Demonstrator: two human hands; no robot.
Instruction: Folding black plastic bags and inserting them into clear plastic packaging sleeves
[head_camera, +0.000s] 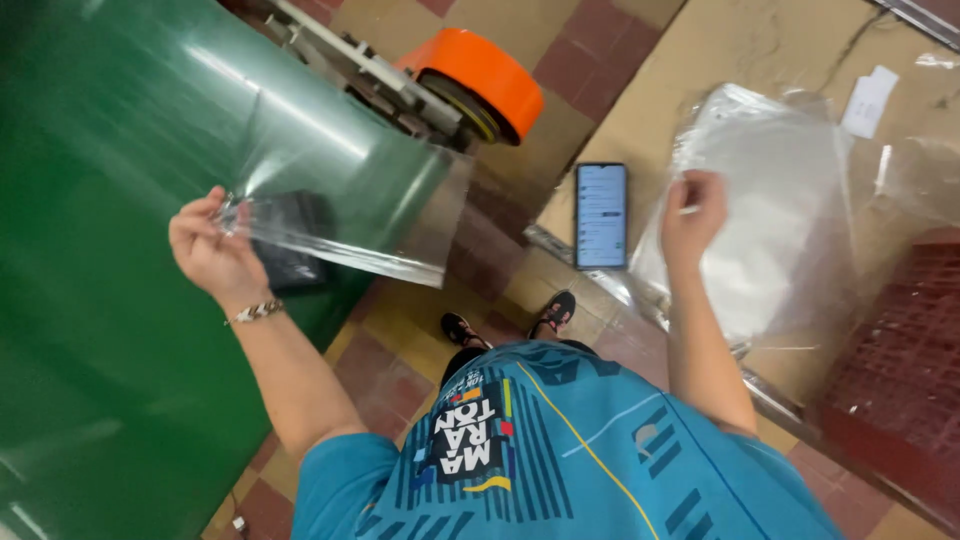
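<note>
Left hand (212, 252) is pinching one corner of a clear plastic bag (345, 215) between thumb and fingertips, holding it up over the green conveyor belt (90, 300). The bag is hanging flat and stretched — transparent, glossy, catching a streak of light, with a dark flat object (292, 240) showing through or behind it; cannot tell whether that object is inside the bag or lying on the belt.

Right hand (692, 212) is curling its fingers at the top edge of the stack of clear bags (770, 230), which is lying on the cardboard (700, 50) spread over the floor — appears to be gripping a sheet, though the contact is blurred.

Judged progress: one bag is already separated and lifted; the stack is looking thick, so most bags remain.

A phone (601, 215) is lying just beside the stack, screen lit. An orange-hubbed roller (480, 80) is sitting at the belt's end.
</note>
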